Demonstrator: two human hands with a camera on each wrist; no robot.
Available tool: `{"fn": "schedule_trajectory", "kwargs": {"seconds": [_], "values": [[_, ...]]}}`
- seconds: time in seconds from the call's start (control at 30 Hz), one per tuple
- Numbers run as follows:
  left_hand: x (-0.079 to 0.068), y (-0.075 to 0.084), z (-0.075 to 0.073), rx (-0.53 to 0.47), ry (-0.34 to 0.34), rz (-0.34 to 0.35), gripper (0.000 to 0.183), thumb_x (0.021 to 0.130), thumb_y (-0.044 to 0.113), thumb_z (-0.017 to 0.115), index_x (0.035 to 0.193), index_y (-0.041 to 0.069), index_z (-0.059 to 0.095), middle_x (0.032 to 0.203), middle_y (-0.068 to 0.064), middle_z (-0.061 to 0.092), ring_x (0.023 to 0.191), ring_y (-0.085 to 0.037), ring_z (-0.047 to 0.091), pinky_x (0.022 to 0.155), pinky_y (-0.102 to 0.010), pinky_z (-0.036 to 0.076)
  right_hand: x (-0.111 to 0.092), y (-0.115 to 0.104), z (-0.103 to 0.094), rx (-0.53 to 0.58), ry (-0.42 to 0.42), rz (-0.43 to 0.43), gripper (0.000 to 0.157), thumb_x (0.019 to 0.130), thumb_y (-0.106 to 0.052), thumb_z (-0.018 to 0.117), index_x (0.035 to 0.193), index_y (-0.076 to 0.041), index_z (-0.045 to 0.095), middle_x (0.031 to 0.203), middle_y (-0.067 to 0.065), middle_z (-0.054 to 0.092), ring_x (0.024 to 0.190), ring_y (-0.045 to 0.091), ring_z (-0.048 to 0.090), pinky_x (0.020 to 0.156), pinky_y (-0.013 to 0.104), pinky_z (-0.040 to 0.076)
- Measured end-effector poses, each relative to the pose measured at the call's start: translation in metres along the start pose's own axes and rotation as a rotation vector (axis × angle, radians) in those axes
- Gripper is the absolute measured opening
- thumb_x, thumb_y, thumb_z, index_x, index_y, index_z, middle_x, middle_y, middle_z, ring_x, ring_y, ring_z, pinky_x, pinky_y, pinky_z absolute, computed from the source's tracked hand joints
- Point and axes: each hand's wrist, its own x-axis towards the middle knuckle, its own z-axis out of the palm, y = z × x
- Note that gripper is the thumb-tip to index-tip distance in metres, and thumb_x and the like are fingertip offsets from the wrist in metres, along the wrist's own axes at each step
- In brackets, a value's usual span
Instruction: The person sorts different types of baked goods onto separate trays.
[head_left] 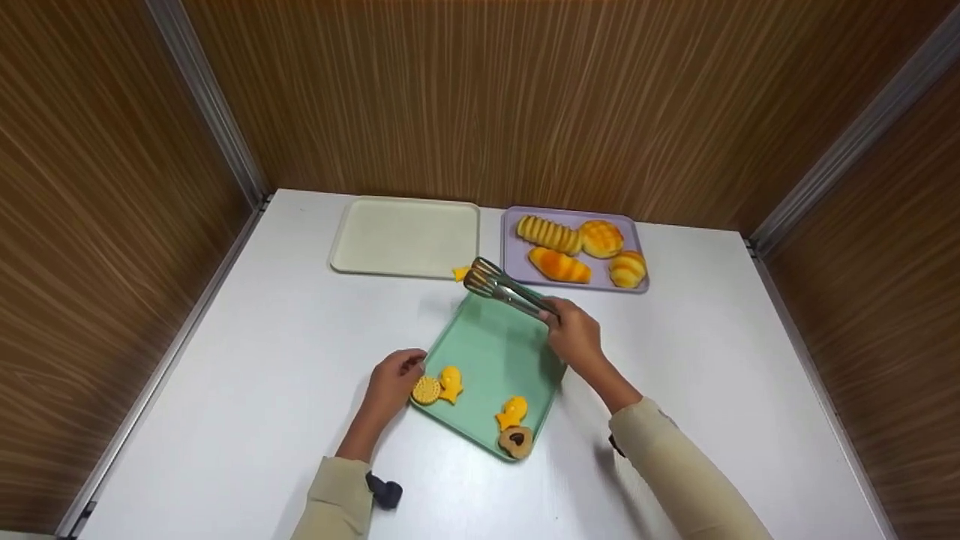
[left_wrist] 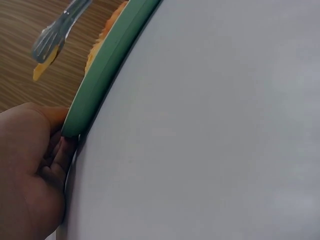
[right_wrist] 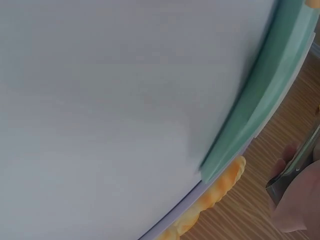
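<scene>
My right hand (head_left: 574,334) grips a pair of metal tongs (head_left: 517,295) by the handles. A yellow fish-shaped cookie (left_wrist: 45,64) is between the tong heads, above the far end of the green tray (head_left: 491,349). With thumb and fingers, my left hand (head_left: 390,382) pinches the tray's left rim. Close to that hand on the tray lie a round cookie (head_left: 426,391) and a fish-shaped cookie (head_left: 451,383). Another fish-shaped cookie (head_left: 514,412) and a heart-centred brown cookie (head_left: 516,442) lie at the near right corner. The right wrist view shows only part of the tongs' handle.
A cream tray (head_left: 405,236) with nothing on it lies at the back left. Beside it, a lilac tray (head_left: 511,262) holds several breads, including a sliced loaf (head_left: 549,234) and a round bun (head_left: 601,238). Wood-grain panels (head_left: 480,97) enclose the white table (head_left: 247,360) at the back and sides.
</scene>
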Motion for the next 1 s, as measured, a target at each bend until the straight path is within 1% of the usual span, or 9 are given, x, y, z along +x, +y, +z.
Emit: {"fn": "schedule_trajectory", "kwargs": {"seconds": [0.13, 0.27, 0.4, 0.57, 0.7, 0.87, 0.93, 1.0], "values": [[0.0, 0.001, 0.001, 0.002, 0.0, 0.011, 0.025, 0.1, 0.015, 0.062, 0.123, 0.01, 0.07, 0.112, -0.007, 0.068, 0.101, -0.021, 0.061, 0.09, -0.04, 0.051, 0.013, -0.008, 0.005, 0.001, 0.01, 0.049, 0.03, 0.102, -0.022, 0.06, 0.123, -0.003, 0.068, 0.114, 0.015, 0.071, 0.103, 0.033, 0.066, 0.095, 0.051, 0.048], [0.0, 0.001, 0.001, -0.007, -0.008, 0.018, 0.024, 0.1, 0.015, 0.063, 0.122, 0.01, 0.07, 0.112, -0.007, 0.068, 0.1, -0.02, 0.061, 0.089, -0.039, 0.05, 0.024, -0.011, 0.013, -0.034, 0.015, 0.094, 0.028, 0.101, -0.022, 0.06, 0.121, -0.004, 0.069, 0.11, 0.014, 0.073, 0.1, 0.032, 0.067, 0.092, 0.05, 0.049], [0.0, 0.001, 0.001, -0.008, -0.005, 0.02, 0.024, 0.1, 0.015, 0.063, 0.122, 0.01, 0.07, 0.111, -0.006, 0.068, 0.099, -0.02, 0.06, 0.089, -0.039, 0.05, 0.035, -0.012, 0.022, -0.068, 0.001, 0.125, 0.023, 0.101, -0.024, 0.061, 0.113, -0.008, 0.072, 0.102, 0.01, 0.074, 0.093, 0.03, 0.067, 0.085, 0.051, 0.049], [0.0, 0.0, 0.0, -0.004, 0.0, 0.016, 0.024, 0.099, 0.015, 0.063, 0.122, 0.01, 0.07, 0.11, -0.007, 0.068, 0.098, -0.02, 0.06, 0.088, -0.039, 0.05, 0.044, -0.014, 0.033, -0.114, -0.027, 0.131, 0.022, 0.101, -0.028, 0.062, 0.105, -0.008, 0.071, 0.098, 0.011, 0.073, 0.09, 0.032, 0.067, 0.081, 0.052, 0.049], [-0.001, -0.001, 0.0, -0.006, -0.003, 0.011, 0.025, 0.1, 0.016, 0.062, 0.123, 0.01, 0.07, 0.109, -0.006, 0.068, 0.098, -0.019, 0.06, 0.088, -0.038, 0.05, 0.051, -0.016, 0.041, -0.153, -0.05, 0.115, 0.023, 0.101, -0.028, 0.062, 0.107, -0.008, 0.071, 0.099, 0.011, 0.073, 0.092, 0.032, 0.066, 0.083, 0.053, 0.048], [0.0, 0.0, 0.0, -0.008, 0.002, 0.009, 0.024, 0.099, 0.016, 0.063, 0.122, 0.011, 0.07, 0.109, -0.006, 0.068, 0.097, -0.019, 0.06, 0.088, -0.038, 0.05, 0.055, -0.017, 0.05, -0.192, -0.066, 0.122, 0.025, 0.101, -0.027, 0.061, 0.111, -0.006, 0.07, 0.106, 0.014, 0.073, 0.1, 0.035, 0.068, 0.088, 0.054, 0.049], [0.0, 0.001, 0.0, -0.004, 0.001, 0.01, 0.024, 0.099, 0.016, 0.063, 0.122, 0.011, 0.07, 0.109, -0.005, 0.068, 0.097, -0.019, 0.059, 0.088, -0.039, 0.049, 0.056, -0.018, 0.052, -0.191, -0.063, 0.123, 0.024, 0.101, -0.026, 0.061, 0.108, -0.005, 0.069, 0.104, 0.014, 0.073, 0.098, 0.035, 0.067, 0.088, 0.054, 0.049], [0.0, 0.001, -0.001, 0.0, 0.001, 0.007, 0.024, 0.1, 0.017, 0.062, 0.122, 0.012, 0.07, 0.109, -0.005, 0.068, 0.097, -0.019, 0.059, 0.088, -0.038, 0.049, 0.057, -0.019, 0.054, -0.186, -0.052, 0.113, 0.022, 0.101, -0.025, 0.062, 0.103, -0.004, 0.069, 0.099, 0.014, 0.072, 0.093, 0.035, 0.067, 0.084, 0.054, 0.049]]}}
